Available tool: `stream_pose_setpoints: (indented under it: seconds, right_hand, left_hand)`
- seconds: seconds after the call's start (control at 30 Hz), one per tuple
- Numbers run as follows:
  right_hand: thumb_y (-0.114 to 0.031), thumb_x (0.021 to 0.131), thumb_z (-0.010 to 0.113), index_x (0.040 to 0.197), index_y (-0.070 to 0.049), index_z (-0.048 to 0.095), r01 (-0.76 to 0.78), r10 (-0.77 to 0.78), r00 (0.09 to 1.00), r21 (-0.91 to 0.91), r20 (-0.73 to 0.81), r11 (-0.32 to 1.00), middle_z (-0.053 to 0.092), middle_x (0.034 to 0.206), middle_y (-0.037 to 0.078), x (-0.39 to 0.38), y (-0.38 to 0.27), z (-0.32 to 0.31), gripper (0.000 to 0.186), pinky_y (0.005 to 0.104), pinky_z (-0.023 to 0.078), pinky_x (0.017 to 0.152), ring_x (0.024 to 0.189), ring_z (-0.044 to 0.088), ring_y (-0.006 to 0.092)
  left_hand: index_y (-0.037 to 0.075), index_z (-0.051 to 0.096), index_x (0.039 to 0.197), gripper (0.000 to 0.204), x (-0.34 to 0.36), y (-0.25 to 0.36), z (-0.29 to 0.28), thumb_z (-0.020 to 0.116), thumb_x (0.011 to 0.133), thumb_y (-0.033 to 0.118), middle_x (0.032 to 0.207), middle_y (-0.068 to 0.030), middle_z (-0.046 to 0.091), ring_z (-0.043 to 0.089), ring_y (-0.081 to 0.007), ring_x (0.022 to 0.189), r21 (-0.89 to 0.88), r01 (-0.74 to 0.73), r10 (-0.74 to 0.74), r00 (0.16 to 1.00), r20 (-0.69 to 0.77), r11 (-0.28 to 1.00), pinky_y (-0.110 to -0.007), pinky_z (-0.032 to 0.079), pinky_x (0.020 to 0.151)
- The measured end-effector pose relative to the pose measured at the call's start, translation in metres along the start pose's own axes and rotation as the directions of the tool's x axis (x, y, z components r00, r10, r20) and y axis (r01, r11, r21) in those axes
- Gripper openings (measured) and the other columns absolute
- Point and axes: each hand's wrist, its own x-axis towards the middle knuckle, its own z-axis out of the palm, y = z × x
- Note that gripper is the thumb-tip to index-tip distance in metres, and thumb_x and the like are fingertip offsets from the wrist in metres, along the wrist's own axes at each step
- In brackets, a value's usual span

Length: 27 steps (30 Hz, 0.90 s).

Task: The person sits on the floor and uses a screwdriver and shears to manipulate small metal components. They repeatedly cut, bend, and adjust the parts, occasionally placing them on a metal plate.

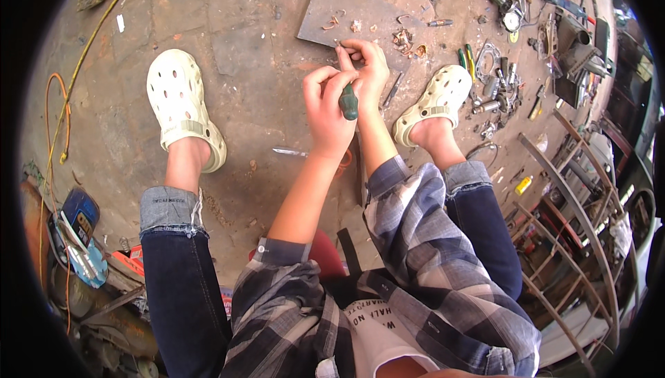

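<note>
My left hand (330, 106) is closed around a tool with a dark green handle (348, 103), whose rounded end points back toward me. The working end is hidden behind my fingers. Just beyond and to the right, my right hand (370, 69) has its fingers curled together by the near edge of a flat metal plate (322, 14). What those fingers grip is too small or too covered to make out. Bits of copper-coloured scrap (403, 40) lie on the plate's right part.
Both feet, in cream clogs (176, 94), flank the work. Right of them lie green-and-yellow-handled pliers (470, 61), metal parts (488, 106), a round gauge (511, 20) and a metal frame (575, 239). A knife-like blade (289, 151) lies behind my hands; a yellow hose (90, 42) runs at left.
</note>
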Motion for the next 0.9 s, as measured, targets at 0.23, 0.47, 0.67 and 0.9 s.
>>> stream_pose_setpoints:
  seconds: [0.23, 0.47, 0.67, 0.9]
  right_hand:
    - [-0.003, 0.069, 0.076, 0.082, -0.007, 0.067, -0.025, 0.025, 0.999, 0.011, 0.023, 1.0, 0.06, 0.072, 0.005, 0.0013, -0.0029, -0.0018, 0.016, 0.031, 0.046, 0.064, 0.067, 0.055, 0.0192]
    - [-0.004, 0.069, 0.075, 0.082, -0.008, 0.067, -0.017, 0.016, 0.999, 0.014, 0.035, 1.0, 0.06, 0.071, 0.004, 0.0015, 0.0006, -0.0015, 0.016, 0.0316, 0.045, 0.063, 0.067, 0.054, 0.0192]
    - [-0.006, 0.068, 0.073, 0.082, -0.008, 0.067, 0.004, -0.005, 0.999, 0.02, 0.038, 1.0, 0.06, 0.071, 0.005, 0.0021, 0.0014, -0.0018, 0.016, 0.0323, 0.045, 0.063, 0.067, 0.054, 0.0202]
    - [-0.005, 0.067, 0.073, 0.083, -0.007, 0.067, 0.025, -0.025, 0.998, 0.007, 0.049, 1.0, 0.06, 0.071, 0.005, 0.0028, -0.0017, -0.0037, 0.017, 0.0323, 0.044, 0.064, 0.067, 0.053, 0.0211]
  left_hand:
    - [0.006, 0.065, 0.099, 0.024, 0.0078, -0.0028, 0.005, 0.075, 0.077, 0.004, 0.103, -0.0083, 0.05, 0.056, -0.0225, 0.091, 0.025, 0.001, -0.002, 1.0, 0.031, 1.0, -0.033, 0.048, 0.079]
    - [0.006, 0.066, 0.1, 0.026, 0.0058, -0.0048, 0.0056, 0.072, 0.076, -0.001, 0.101, -0.0076, 0.056, 0.059, -0.0227, 0.092, 0.052, -0.057, 0.053, 0.997, 0.062, 0.997, -0.034, 0.049, 0.079]
    - [0.005, 0.067, 0.099, 0.031, 0.0101, 0.0004, 0.0068, 0.069, 0.071, -0.005, 0.098, -0.0067, 0.06, 0.059, -0.0235, 0.091, 0.073, -0.133, 0.128, 0.99, 0.065, 0.988, -0.033, 0.049, 0.078]
    - [0.004, 0.068, 0.101, 0.033, 0.0108, 0.0043, 0.0095, 0.067, 0.07, -0.007, 0.098, -0.0071, 0.06, 0.059, -0.0248, 0.09, 0.079, -0.114, 0.109, 0.993, 0.054, 0.99, -0.035, 0.048, 0.078]
